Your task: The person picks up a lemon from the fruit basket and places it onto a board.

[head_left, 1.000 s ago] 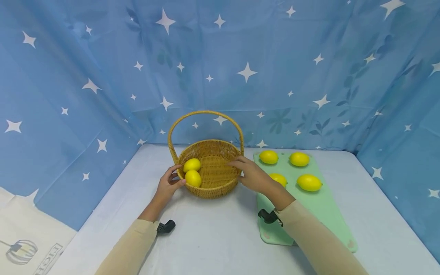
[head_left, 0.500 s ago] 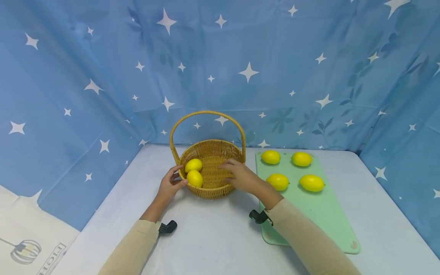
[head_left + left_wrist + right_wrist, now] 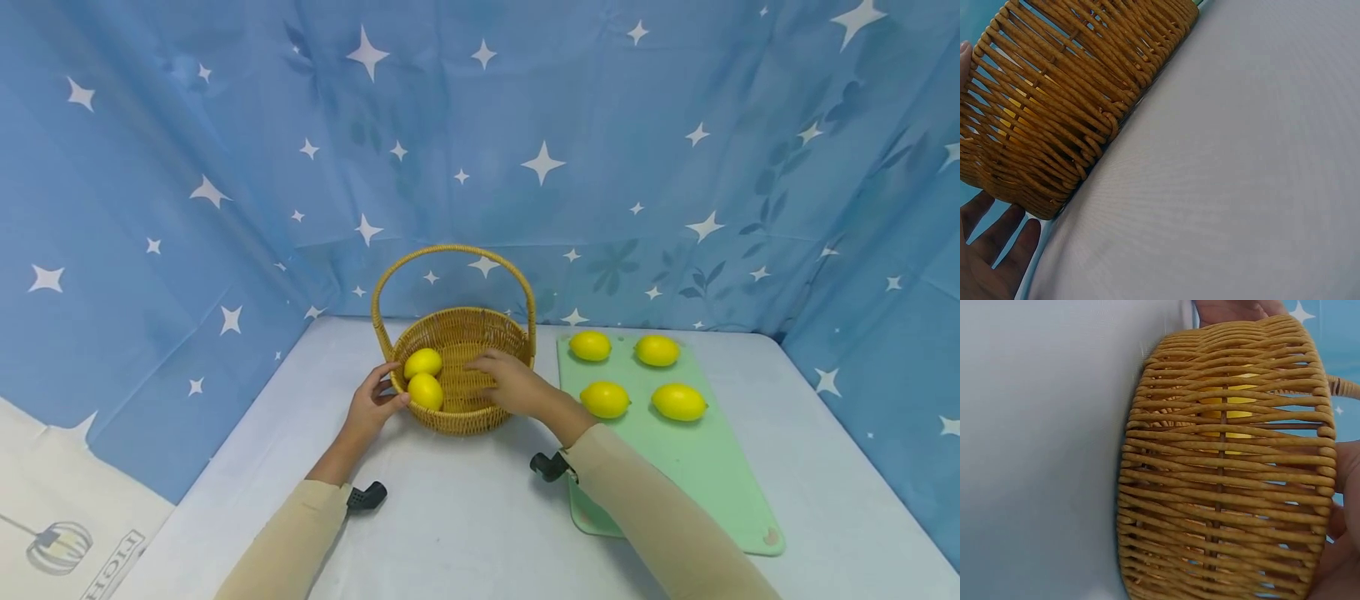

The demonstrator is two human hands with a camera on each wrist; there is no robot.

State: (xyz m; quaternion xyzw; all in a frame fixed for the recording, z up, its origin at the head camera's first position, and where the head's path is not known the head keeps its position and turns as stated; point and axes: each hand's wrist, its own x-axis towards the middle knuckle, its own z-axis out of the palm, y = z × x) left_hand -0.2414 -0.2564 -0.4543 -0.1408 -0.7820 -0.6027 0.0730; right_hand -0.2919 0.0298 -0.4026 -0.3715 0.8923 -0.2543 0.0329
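Observation:
A round wicker basket point(image 3: 461, 423) with an arched handle stands on the table. Inside it, at the left, two lemons point(image 3: 423, 362) lie against each other. My left hand point(image 3: 369, 406) holds the basket's left side, thumb on the near rim and fingers along the outer wall; the left wrist view shows these fingers point(image 3: 1015, 250) against the wicker. Over the right part of the basket is my right hand point(image 3: 512, 387), reaching past the rim with fingers pointing left. Nothing shows in it, and the basket wall point(image 3: 1222, 475) partly hides it in the right wrist view.
To the right lies a green cutting board point(image 3: 690, 475) with several lemons point(image 3: 678, 402) on it. The white tablecloth point(image 3: 450, 525) spreads in front of the basket. A blue star-patterned curtain point(image 3: 480, 167) hangs behind the table and along its sides.
My right hand has moved left from the basket's right rim to farther over its inside. The left hand keeps its hold, and the lemons stay where they were.

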